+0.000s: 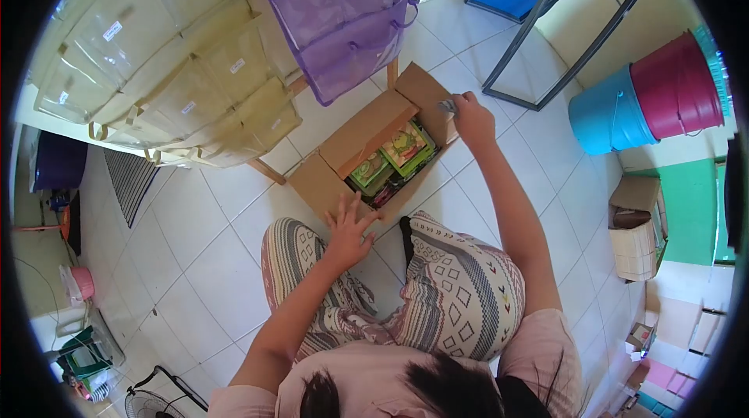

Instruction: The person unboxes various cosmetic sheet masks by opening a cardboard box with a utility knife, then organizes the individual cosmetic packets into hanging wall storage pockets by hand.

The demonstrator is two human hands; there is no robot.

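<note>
Hair [460,387]: dark strands, near side of the box [367,131], over a pink shirt [367,379].
Trousers [468,285]: patterned, legs folded, just on the near side of the box.
Left hand [349,227]: free of any grip, fingers spread, palm down at the box's near left corner; contact with the cardboard cannot be told.
Right hand [473,115]: fingers closed on a small grey piece [447,106], at the box's right flap; what the piece is cannot be told.
Box: brown cardboard, top open, flaps folded outward, set on the floor [203,215].
Green packs [406,147]: inside the box, one toward its right end, another toward its left; printed fronts, wording too small to read.
Dark items [386,193]: inside the box, along its near wall, with touches of pink; kind unclear.
Purple organizer [343,24]: hanging, just beyond the box.
Yellow organizer [187,67]: pocketed, white labels, beyond the box and to its left.
Buckets: blue [612,114] and red [675,86], lying end to end, well right of the box.
Carton [633,250]: farther right of the box, near the wall.
Striped mat [134,184]: left of the box, on the floor.
</note>
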